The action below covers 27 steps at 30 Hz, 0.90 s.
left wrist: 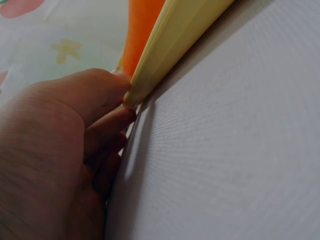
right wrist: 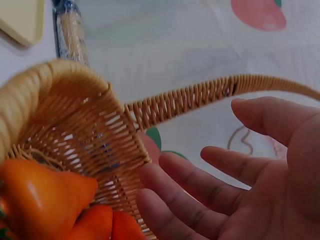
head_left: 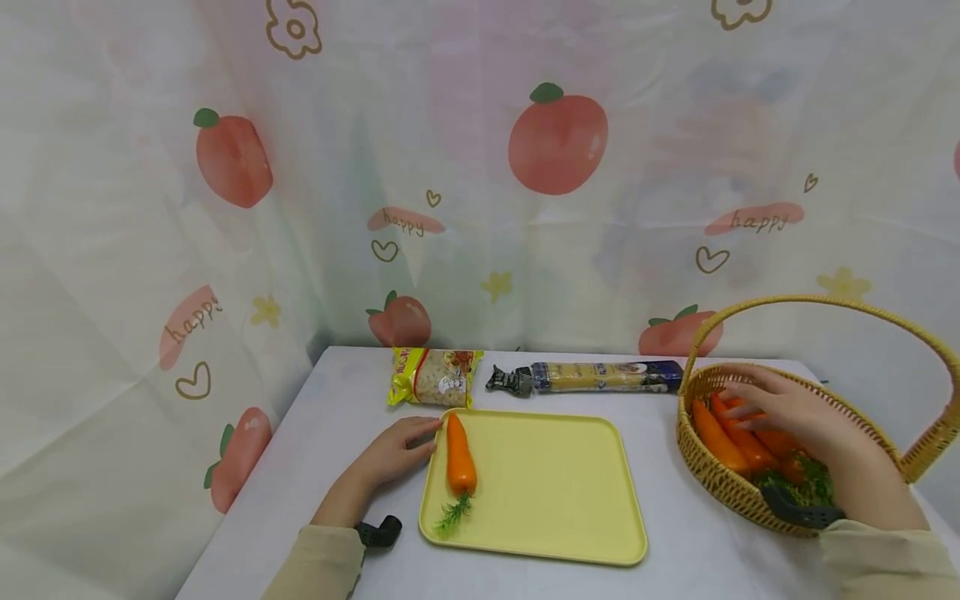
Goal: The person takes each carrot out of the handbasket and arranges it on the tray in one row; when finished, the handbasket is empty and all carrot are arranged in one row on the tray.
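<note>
A yellow tray (head_left: 547, 492) lies on the table, with one orange carrot (head_left: 460, 461) along its left side, green top toward me. My left hand (head_left: 392, 454) pinches the tray's far left edge; in the left wrist view the thumb (left wrist: 95, 90) is on the rim and a finger is beneath it. Over the wicker basket (head_left: 701, 475) on the right hovers my right hand (head_left: 787, 408), fingers spread and holding nothing. Several carrots (head_left: 723, 442) with green tops lie in the basket, partly hidden by that hand. In the right wrist view the carrots (right wrist: 40, 200) sit apart from the fingertips.
Behind the tray lies a yellow-edged food packet (head_left: 435, 377). A long wrapped pack (head_left: 592, 377) lies to its right, reaching toward the basket. The basket's tall handle (head_left: 840, 302) arches above the right hand. A printed cloth (head_left: 465, 167) hangs behind the table.
</note>
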### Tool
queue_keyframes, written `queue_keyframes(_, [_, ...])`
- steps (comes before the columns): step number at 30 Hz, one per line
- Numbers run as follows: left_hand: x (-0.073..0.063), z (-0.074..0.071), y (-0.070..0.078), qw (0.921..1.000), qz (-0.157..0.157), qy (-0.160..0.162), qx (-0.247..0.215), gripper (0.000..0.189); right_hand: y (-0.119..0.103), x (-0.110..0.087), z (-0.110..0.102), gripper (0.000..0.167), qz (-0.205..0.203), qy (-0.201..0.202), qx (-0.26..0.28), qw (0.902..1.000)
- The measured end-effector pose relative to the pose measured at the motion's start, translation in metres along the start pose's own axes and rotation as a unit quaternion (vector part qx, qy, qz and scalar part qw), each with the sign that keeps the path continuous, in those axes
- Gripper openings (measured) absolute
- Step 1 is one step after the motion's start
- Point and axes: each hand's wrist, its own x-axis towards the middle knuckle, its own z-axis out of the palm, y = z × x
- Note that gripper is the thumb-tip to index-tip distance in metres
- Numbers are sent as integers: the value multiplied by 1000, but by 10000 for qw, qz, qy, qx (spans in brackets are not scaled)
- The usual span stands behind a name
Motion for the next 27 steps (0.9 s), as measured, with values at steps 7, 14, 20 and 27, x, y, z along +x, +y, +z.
queue_keyframes(7, [0,0,1,10000,96,-15,2,46,20,-1,-13,72,121,81,81,9999])
queue_keyframes(14, [0,-1,1,10000,80,-29,-27,46,31,-6,-22,74,235,530,-267,9980])
queue_keyframes(20, [0,-2,2,9999,105,-50,-25,46,34,-11,-22,74,478,415,-919,9938])
queue_keyframes(27, [-1,-1,1,9999,109,-14,-5,46,41,-8,-19,72,466,183,-578,9971])
